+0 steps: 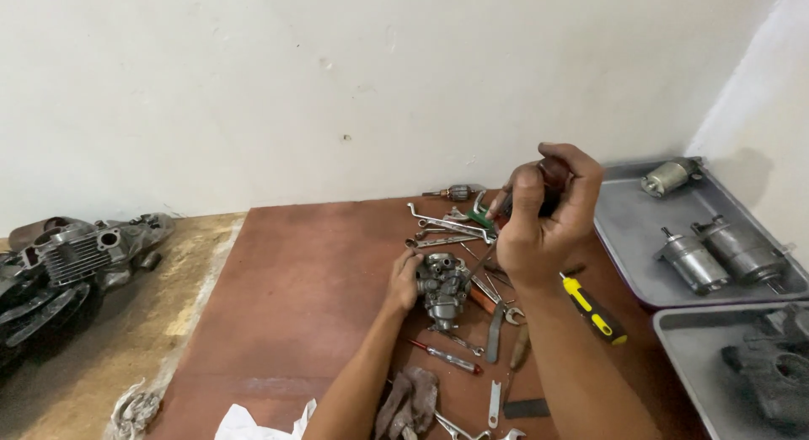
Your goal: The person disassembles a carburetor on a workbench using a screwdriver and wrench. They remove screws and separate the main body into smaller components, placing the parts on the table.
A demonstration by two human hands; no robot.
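Between the curled fingers (529, 194) of the right hand (543, 217): dark red handle of a screwdriver (552, 177), clenched tight in a full fist, shaft angled down and left to the carburetor (443, 286). Tip hidden against the metal body; exact contact point impossible to tell. Left hand (403, 281) pressed against the carburetor's left side, fingers wrapped partly around it, steadying it upright on the reddish-brown board (295, 297).

Just behind and beside the carburetor: a loose scatter of wrenches (447, 228), some overlapping. Right of the right forearm, flat on the board: yellow-and-black screwdriver (594, 310). Near the left forearm: a slim red-handled screwdriver (447, 356) and a crumpled grey rag (409, 404). White cloth (253, 423) at the board's near edge.

Farther back, against the white wall: a small motor armature (458, 191). Well right, two grey metal trays (628, 229), the rear one carrying three cylindrical starter motors (693, 261), the nearer one a dark cast engine part (771, 368). Far left, on the bare floor: a finned engine cylinder (76, 253) among other dark parts.
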